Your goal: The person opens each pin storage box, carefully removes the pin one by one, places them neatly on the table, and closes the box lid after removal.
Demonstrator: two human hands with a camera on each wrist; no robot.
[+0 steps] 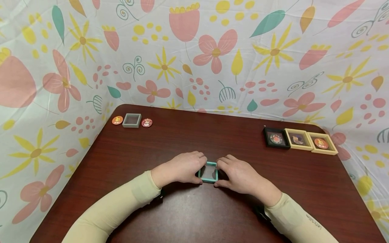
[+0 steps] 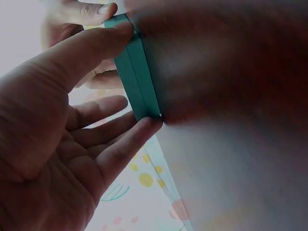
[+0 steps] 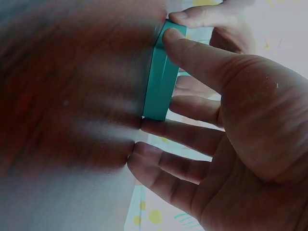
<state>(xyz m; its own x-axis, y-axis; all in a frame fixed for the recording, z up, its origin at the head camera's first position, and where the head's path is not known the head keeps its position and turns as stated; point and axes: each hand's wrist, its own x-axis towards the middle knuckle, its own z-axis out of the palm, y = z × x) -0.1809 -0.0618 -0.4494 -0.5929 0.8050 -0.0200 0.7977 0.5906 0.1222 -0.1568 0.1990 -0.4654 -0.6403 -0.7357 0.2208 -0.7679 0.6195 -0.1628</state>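
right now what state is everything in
Teal frame: flat, nothing seen inside
Left fingers: gripping teal frame
Right fingers: gripping teal frame
Grey frame: flat, nothing seen inside
Loose orange disc: lying flat
Loose red disc: lying flat
Black frame: filled
Left yellow frame: filled
Right yellow frame: filled

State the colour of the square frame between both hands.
The square frame is teal, clearest in the head view.

Teal frame (image 3: 160,82), red-brn tbl (image 1: 206,135), pink/yel-on-wht floral cloth (image 1: 270,81)
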